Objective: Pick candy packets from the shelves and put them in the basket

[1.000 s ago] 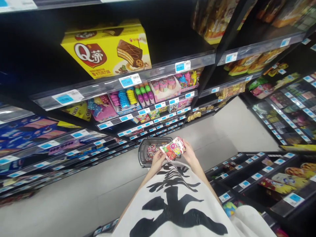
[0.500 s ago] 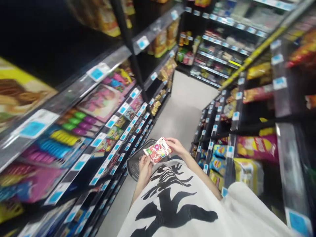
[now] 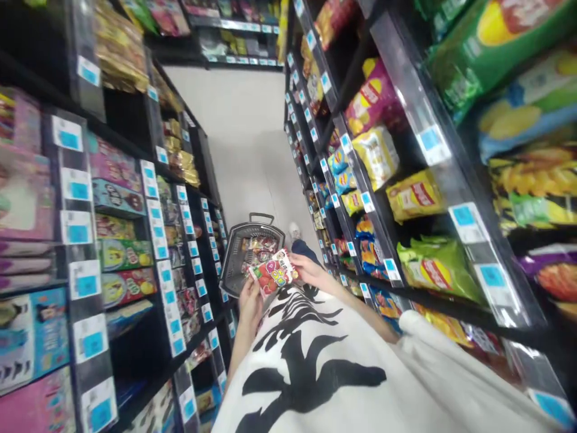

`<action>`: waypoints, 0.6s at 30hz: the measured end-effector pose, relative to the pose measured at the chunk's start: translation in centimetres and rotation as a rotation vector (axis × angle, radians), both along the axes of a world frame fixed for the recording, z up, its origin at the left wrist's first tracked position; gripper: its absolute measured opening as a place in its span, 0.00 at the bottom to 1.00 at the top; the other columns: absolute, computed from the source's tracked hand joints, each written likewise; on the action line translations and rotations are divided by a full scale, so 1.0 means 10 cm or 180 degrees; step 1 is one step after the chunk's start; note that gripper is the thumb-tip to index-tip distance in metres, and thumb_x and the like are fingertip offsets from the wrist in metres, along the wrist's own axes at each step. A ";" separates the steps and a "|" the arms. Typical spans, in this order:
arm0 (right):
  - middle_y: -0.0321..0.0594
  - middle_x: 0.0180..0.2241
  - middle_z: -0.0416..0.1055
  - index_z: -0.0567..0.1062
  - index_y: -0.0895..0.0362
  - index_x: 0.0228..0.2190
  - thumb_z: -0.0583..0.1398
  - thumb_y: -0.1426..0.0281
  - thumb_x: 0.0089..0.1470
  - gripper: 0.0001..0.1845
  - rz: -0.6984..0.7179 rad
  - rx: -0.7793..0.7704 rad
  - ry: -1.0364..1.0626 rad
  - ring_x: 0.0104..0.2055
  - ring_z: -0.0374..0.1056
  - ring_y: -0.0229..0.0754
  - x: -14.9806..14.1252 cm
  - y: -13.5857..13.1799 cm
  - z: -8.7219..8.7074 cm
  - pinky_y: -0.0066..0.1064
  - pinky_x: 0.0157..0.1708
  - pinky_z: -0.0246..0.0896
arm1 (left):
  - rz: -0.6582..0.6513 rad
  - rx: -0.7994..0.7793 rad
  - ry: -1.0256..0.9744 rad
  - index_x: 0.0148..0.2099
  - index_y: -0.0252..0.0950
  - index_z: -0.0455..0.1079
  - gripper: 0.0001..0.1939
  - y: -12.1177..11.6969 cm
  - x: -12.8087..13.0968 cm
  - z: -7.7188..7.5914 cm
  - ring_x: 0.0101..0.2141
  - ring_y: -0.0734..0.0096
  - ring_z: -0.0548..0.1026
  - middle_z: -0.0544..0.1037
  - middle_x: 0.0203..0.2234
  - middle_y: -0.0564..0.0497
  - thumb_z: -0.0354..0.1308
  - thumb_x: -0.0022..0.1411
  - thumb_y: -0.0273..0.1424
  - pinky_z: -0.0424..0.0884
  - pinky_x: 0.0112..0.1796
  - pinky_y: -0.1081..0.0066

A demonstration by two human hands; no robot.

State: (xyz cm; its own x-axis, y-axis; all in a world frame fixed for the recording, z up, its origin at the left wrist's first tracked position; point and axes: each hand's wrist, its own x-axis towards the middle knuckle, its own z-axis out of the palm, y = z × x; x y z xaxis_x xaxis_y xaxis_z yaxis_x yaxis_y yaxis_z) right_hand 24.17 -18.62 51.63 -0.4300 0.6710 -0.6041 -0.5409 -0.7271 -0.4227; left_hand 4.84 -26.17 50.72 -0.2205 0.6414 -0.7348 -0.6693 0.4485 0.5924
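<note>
A red and white candy bag [image 3: 273, 272] is stretched between my two hands, tilted, its printed front facing up. My left hand [image 3: 250, 302] pinches its lower left corner. At its right edge, my right hand [image 3: 305, 269] grips the side of the bag. Just beyond and below it is a dark grey shopping basket [image 3: 231, 255] with a handle at its far side. Several small wrapped packets [image 3: 260, 245] lie in the basket, partly hidden by the candy bag.
Shelves with boxed sweets [image 3: 126, 252] and price tags line the left side. Chip bags [image 3: 417, 195] fill the shelves on the right. A grey floor aisle [image 3: 252, 138] runs ahead to another shelf [image 3: 243, 45]. My shoe [image 3: 294, 231] shows beyond the basket.
My view has swung right and down, so more of the right shelves, the basket and its packets show. Both hands still hold the candy bag.
</note>
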 end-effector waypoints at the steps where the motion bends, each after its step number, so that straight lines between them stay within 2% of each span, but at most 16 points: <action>1: 0.40 0.33 0.79 0.77 0.59 0.37 0.73 0.68 0.45 0.18 -0.0159 -0.0061 -0.0061 0.33 0.74 0.42 0.06 -0.16 -0.01 0.31 0.37 0.70 | -0.0143 -0.0030 -0.0112 0.38 0.36 0.71 0.32 -0.10 0.04 0.02 0.34 0.70 0.79 0.81 0.34 0.51 0.82 0.34 0.42 0.76 0.42 0.68; 6: 0.38 0.32 0.78 0.76 0.59 0.38 0.70 0.72 0.49 0.13 -0.1148 -0.0272 -0.0269 0.33 0.74 0.40 0.41 -0.70 0.01 0.30 0.36 0.68 | -0.1058 0.0084 -0.0533 0.46 0.38 0.73 0.31 -0.38 0.33 0.13 0.38 0.68 0.80 0.82 0.41 0.48 0.79 0.41 0.42 0.76 0.46 0.67; 11: 0.39 0.35 0.79 0.76 0.58 0.40 0.67 0.73 0.51 0.13 -0.1939 -0.0490 -0.0321 0.36 0.74 0.41 0.77 -1.29 0.09 0.29 0.36 0.68 | -0.1756 0.0134 -0.0576 0.38 0.37 0.71 0.26 -0.58 0.61 0.10 0.33 0.72 0.78 0.80 0.35 0.52 0.78 0.43 0.44 0.75 0.45 0.67; 14: 0.37 0.32 0.78 0.75 0.56 0.38 0.66 0.74 0.52 0.10 -0.2190 -0.0634 -0.0322 0.34 0.74 0.41 0.89 -1.63 0.12 0.29 0.34 0.68 | -0.2027 0.0071 -0.0565 0.35 0.36 0.69 0.28 -0.75 0.73 0.06 0.32 0.71 0.78 0.79 0.33 0.51 0.78 0.41 0.46 0.75 0.43 0.67; 18: 0.37 0.32 0.78 0.75 0.56 0.38 0.64 0.74 0.55 0.08 -0.2192 -0.0671 -0.0245 0.33 0.74 0.40 1.00 -1.91 0.13 0.28 0.32 0.68 | -0.2180 0.0101 -0.0402 0.36 0.36 0.69 0.28 -1.01 0.84 0.04 0.30 0.73 0.76 0.78 0.32 0.52 0.76 0.43 0.47 0.74 0.39 0.69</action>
State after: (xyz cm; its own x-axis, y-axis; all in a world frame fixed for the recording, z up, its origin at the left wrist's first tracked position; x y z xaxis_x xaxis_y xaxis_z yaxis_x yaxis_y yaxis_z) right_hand 34.15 -37.69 52.96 0.0972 0.6401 -0.7621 -0.8800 -0.3025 -0.3663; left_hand 13.24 -36.26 51.13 0.3273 0.6272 -0.7067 -0.3064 0.7779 0.5486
